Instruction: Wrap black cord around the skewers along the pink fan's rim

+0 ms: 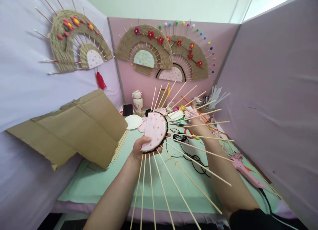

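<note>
Left hand (139, 147) seen just below centre of the frame, fingers closed around the lower edge of a pink dotted half-disc (156, 130), thumb hidden behind it. Half-disc held above the surface (104, 183), well clear of it, flat edge at lower left, rounded edge toward upper right, long axis tilted from lower left up to upper right. Thin wooden sticks (188, 144) fanned out from the half-disc's rim like spokes: some up toward the top centre, some toward the right edge, the rest down to the bottom edge of the frame, crossing over both forearms.

Right hand (196, 121) stretched out at centre right, beyond the fan of sticks, among pink scraps and coloured bits at the far end of the surface; cannot tell whether closed on anything or loose, being half hidden by sticks and clutter.

Folded cardboard (81, 127) propped at centre left against the lilac partition, a bundle of spare sticks under its near edge. White round disc (133, 121) and a small white bottle (137, 102) just beyond the half-disc. Black cord (191, 157) looped on the green surface under the right forearm; pink glue gun (244, 172) lying at lower right. Three finished woven fans pinned on the partitions: one at upper left (72, 41), two overlapping at upper centre (149, 46), each with red flowers
</note>
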`<state>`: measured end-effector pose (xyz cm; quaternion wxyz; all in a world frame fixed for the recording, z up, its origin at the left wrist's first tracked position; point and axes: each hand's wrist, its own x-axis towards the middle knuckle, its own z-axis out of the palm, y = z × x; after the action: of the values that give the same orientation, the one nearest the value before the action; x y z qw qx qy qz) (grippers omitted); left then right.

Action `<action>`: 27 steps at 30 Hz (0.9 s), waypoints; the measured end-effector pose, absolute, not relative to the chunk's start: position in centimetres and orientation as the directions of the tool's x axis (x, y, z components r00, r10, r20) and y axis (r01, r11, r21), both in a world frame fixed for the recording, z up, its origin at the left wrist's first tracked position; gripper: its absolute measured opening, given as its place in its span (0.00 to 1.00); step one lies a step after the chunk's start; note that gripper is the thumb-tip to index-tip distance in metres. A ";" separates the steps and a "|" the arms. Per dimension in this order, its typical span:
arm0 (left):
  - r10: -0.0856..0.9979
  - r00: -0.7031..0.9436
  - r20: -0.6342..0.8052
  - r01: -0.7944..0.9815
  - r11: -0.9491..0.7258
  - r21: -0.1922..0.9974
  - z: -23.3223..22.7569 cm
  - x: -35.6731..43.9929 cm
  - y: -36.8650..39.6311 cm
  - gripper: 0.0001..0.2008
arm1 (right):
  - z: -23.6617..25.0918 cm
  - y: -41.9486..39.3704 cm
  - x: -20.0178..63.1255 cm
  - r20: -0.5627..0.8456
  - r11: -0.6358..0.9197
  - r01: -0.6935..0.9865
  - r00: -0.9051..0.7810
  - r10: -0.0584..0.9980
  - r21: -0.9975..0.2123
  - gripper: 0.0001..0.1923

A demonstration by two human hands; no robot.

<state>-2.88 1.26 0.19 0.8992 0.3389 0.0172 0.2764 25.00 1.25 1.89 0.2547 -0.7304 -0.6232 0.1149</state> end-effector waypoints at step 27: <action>0.534 0.827 0.176 -0.489 0.529 0.694 0.0 -3.5 2.1 0.25 | 5.3 2.4 21.7 0.069 0.015 -0.128 -0.428 0.901 -0.992 0.11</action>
<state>-3.45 2.09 0.02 0.8737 0.3875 0.0293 0.2926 21.66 2.41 5.28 0.4171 -0.3347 -0.5775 0.6169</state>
